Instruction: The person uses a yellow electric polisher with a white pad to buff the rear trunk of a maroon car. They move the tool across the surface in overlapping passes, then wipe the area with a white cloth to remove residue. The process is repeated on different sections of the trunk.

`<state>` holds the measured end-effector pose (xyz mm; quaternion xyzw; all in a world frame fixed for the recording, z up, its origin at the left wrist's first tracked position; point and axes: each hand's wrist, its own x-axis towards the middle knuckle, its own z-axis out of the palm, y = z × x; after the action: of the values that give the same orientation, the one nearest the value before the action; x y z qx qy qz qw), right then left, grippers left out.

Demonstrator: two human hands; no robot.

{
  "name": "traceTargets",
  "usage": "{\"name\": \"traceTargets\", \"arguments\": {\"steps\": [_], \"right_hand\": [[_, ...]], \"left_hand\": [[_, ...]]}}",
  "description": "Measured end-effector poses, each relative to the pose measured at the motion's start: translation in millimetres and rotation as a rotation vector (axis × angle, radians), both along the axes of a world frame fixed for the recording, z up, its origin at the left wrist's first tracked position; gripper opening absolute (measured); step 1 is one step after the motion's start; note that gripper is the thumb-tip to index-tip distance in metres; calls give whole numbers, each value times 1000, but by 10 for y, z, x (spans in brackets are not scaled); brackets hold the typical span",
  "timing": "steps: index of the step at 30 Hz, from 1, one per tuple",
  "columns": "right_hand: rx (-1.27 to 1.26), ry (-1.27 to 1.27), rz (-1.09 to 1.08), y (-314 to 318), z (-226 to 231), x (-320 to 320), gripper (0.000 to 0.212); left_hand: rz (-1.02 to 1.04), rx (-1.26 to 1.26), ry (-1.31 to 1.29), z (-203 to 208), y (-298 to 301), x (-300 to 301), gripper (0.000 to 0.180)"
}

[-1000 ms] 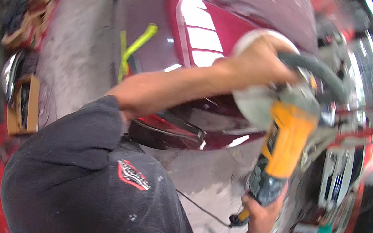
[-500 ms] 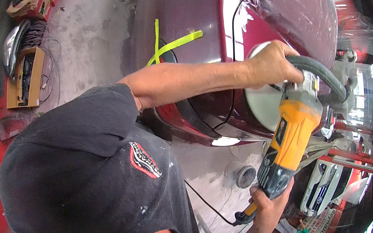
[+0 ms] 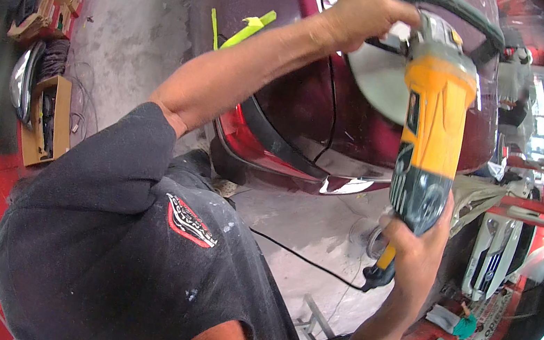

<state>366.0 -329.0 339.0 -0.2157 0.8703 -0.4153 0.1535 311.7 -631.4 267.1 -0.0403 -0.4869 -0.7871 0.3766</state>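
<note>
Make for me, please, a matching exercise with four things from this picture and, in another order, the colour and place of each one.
Column one
1. power tool
2. tape strips
3. power cord
4. open box

Column two
A. brown, at the left side of the picture
B. yellow-green, on the dark red car
C. orange-yellow and black, held by the left grip and the right grip
D. black, leading away from the tool's lower end

Right pairs: 1-C, 2-B, 3-D, 4-A
</note>
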Motion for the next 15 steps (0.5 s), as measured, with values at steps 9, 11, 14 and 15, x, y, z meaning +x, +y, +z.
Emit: {"name": "traceTargets", "arguments": {"steps": [9, 11, 14, 15], "right_hand": [[40, -131, -305, -216, 114, 379, 90], [-13, -140, -385, -433, 135, 490, 88], [2, -129, -442, -725, 227, 637, 86], [4, -124, -425, -781, 248, 655, 85]], "left_hand": [[-98, -191, -82, 141, -97, 85, 7], [-119, -206, -51, 138, -194, -8, 6], [-180, -187, -34, 192, -405, -41, 7], [-199, -170, -29, 189, -442, -64, 7]]}}
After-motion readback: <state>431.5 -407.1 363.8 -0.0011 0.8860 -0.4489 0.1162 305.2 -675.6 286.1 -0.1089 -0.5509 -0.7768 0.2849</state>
